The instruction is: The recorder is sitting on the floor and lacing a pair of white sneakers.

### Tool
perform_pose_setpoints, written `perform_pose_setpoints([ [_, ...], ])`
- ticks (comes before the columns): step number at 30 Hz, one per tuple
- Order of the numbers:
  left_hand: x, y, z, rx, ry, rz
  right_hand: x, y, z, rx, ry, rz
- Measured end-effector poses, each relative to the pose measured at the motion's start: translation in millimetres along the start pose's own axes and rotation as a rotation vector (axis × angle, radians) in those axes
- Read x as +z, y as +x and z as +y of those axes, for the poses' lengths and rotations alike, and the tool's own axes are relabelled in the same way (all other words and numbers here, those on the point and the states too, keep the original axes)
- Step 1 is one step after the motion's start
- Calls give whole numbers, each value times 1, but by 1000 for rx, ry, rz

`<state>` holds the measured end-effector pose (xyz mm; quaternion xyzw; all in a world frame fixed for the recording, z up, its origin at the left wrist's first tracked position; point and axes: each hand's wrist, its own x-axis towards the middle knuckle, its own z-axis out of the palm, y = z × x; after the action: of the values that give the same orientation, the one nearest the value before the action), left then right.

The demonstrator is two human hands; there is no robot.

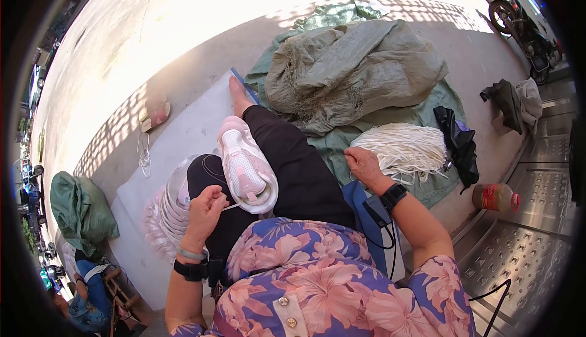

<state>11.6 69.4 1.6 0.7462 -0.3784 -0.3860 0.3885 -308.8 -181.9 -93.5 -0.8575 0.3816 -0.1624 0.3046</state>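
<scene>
A pink and white sneaker (247, 169) lies on my lap, its toe pointing away from me and its opening toward me. My left hand (206, 212) is closed beside the shoe's heel, pinching a thin white strand, likely a shoelace (233, 205), that reaches toward the shoe. My right hand (365, 166) is held to the right with its fingers curled, at the near left edge of a heap of white shoelaces (403, 148). Whatever its fingertips hold, if anything, is too small to see. Left of my lap sits a stack of pale pink and white shoes (168, 212).
Beyond my legs, a grey-green woven sack (360, 68) lies on a green sheet (452, 102). A black plastic bag (461, 148) and an oil bottle (495, 197) are at right. One sandal (155, 114) and a green sack (79, 212) are at left. Another person (88, 297) sits lower left.
</scene>
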Motion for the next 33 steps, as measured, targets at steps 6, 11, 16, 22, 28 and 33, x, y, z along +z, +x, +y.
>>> perform_pose_setpoints([
  [6,-11,-24,-4,-178,-286,305,-10,-43,134,400,-415,-372],
  [11,-30,-48,-8,-369,-282,390,24,-37,157,428,-388,-531],
  [16,-35,-60,-8,-469,-248,444,63,-35,154,343,-362,-691],
  [22,-29,-51,-9,-491,-239,402,92,-44,175,501,-232,-685],
  [28,-30,-38,-8,-525,-188,359,97,-37,163,696,-267,-745],
  [33,-51,-43,7,-488,-180,392,99,-27,120,382,-360,-560],
])
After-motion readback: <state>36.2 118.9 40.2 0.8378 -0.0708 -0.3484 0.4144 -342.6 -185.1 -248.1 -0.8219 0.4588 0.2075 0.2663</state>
